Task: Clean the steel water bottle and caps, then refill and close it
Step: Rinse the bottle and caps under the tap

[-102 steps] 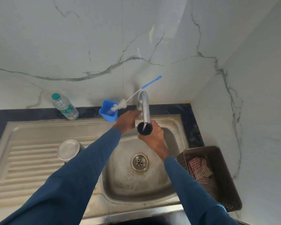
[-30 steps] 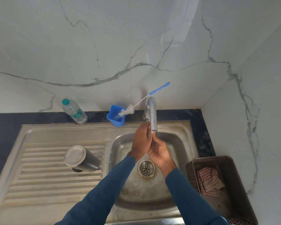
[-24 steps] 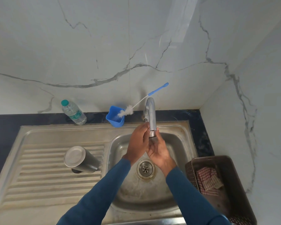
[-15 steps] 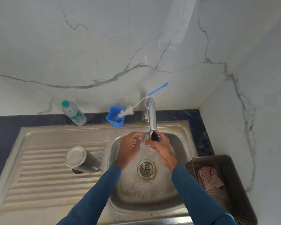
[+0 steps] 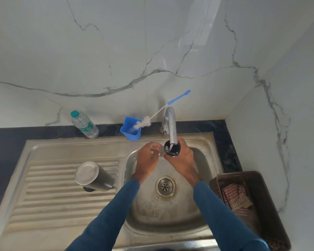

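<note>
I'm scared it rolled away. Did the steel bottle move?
No. The steel bottle stays on the same drainboard ridges, just left of the basin.

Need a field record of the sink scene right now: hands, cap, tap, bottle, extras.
right hand: right hand grips black round cap, open side up
tap: curved chrome tap, water running into the cap
left hand: left hand at a grey piece beside the cap; grip unclear
bottle: dark steel water bottle stands on ridged steel drainboard, flat end up
extras: white bottle brush in blue plastic cup; clear plastic bottle; brown basket
</note>
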### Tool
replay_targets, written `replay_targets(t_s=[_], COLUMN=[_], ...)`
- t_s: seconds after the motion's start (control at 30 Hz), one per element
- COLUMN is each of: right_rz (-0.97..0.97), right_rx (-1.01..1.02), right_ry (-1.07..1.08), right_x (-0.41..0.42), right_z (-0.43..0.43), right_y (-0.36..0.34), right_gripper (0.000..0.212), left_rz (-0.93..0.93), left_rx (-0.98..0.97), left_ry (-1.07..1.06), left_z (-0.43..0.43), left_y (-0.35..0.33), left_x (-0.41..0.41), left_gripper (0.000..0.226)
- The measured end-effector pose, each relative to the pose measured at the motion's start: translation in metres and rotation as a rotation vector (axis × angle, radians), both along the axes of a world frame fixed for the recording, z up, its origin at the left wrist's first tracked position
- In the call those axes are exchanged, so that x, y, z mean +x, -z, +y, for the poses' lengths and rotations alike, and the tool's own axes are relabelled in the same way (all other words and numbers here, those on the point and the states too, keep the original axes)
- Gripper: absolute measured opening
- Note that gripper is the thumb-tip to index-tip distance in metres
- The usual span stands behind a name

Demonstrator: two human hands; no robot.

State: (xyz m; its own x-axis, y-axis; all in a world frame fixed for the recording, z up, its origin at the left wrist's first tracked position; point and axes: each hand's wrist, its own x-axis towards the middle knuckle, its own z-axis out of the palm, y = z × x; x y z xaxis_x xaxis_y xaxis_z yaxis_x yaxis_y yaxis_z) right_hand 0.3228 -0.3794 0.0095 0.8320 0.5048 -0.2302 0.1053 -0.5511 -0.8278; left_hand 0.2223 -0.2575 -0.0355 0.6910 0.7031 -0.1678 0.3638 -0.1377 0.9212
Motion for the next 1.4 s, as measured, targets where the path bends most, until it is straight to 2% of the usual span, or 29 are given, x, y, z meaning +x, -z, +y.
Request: replay_targets(t_s=[0.13,0.23,0.33,0.47,0.63,0.77,0.83,0.97,1.03,1.1,1.17,1.23,1.3,1.4], right_rz=[-0.02,-0.015,-0.029,-0.051,0.032,0.11,0.198,0.678,0.858,0.939,0.957,1.009,1.097,1.207], right_rx=[0.015,-0.072,-0.05,-0.091,-0.124,-0.06,-0.034,0.149,0.226,0.236,0.24,0.309,0.394,0.497], right_ry=[0.033,-0.048,-0.009,-0.143,-0.208,-0.13,-0.116,-0.087,-0.061,-0.003,0.021,0.048,0.093,0.158], right_x=[0.0,0.001,0.0,0.007,0.02,0.02,0.019,0.019,0.014,0.01,0.005,0.001,-0.001,-0.005], right_z=[0.001,0.0,0.0,0.004,0.006,0.004,0.003,0.008,0.011,0.012,0.013,0.012,0.009,0.003], right_y=[0.003,0.005,0.006,-0.006,-0.01,-0.006,-0.005,-0.006,-0.006,-0.007,-0.009,-0.008,-0.001,0.008], right_gripper=[0.058,0.06,0.053,0.044,0.055,0.06,0.058,0.036,0.039,0.044,0.048,0.05,0.056,0.051], left_rz=[0.01,0.028,0.032,0.026,0.001,0.007,-0.017,-0.105,-0.126,-0.126,-0.126,-0.134,-0.112,-0.047], left_rx=[-0.012,-0.037,-0.034,-0.072,-0.116,-0.156,-0.154,-0.117,-0.16,-0.165,-0.067,0.031,0.071,0.198], left_ry=[0.001,-0.017,-0.004,-0.021,0.001,0.01,0.023,0.022,0.05,0.092,0.127,0.164,0.24,0.331], left_z=[0.0,-0.001,-0.001,-0.002,-0.002,-0.002,-0.002,-0.002,-0.003,-0.01,-0.018,-0.021,-0.02,-0.014], left_y=[0.005,0.008,0.011,0.006,0.001,-0.003,-0.002,-0.013,-0.017,-0.019,-0.022,-0.027,-0.028,-0.025], left_x=[-0.002,-0.003,-0.002,0.0,0.002,0.005,0.004,0.008,0.012,0.015,0.016,0.018,0.021,0.026], left_gripper=[0.022,0.021,0.02,0.027,0.02,0.013,0.008,0.02,0.03,0.036,0.031,0.025,0.031,0.03])
